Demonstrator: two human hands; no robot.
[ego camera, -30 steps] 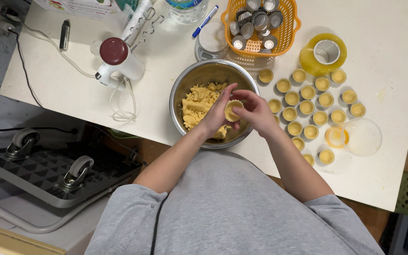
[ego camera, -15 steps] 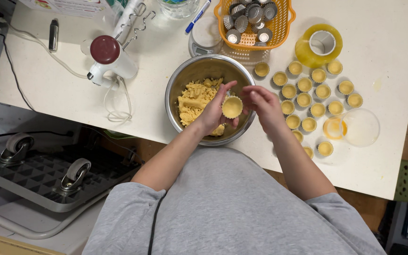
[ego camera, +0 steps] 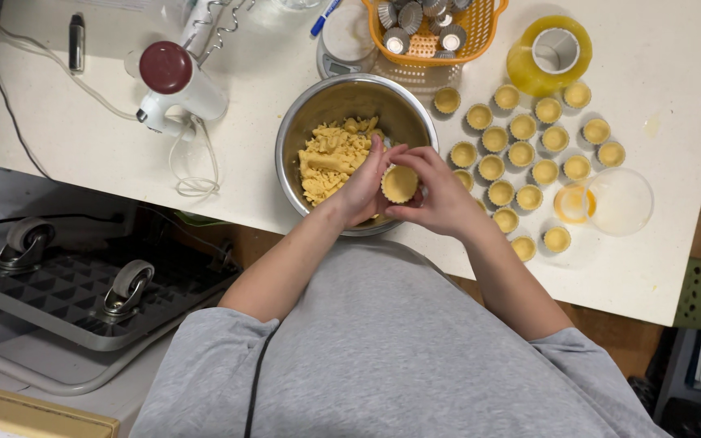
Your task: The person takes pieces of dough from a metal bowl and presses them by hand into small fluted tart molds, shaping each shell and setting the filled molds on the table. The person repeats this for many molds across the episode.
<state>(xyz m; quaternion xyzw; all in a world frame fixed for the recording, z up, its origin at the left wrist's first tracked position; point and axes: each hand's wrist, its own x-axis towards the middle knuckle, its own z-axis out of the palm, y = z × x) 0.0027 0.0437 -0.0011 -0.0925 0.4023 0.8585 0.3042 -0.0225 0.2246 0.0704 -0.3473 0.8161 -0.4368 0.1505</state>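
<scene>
Centre of frame: left hand (ego camera: 363, 188) and right hand (ego camera: 440, 195) together clasp a dough-lined tart mould (ego camera: 399, 183) over the rim of a steel bowl (ego camera: 318, 105) of crumbly dough (ego camera: 330, 158). Filled moulds (ego camera: 529, 150) cover the bench (ego camera: 83, 138) at right.

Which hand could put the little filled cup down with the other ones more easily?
Probably the right hand. Both hands hold the small dough-lined cup over the metal bowl, but the rows of lined cups lie on its side; the left hand is farther.
</scene>
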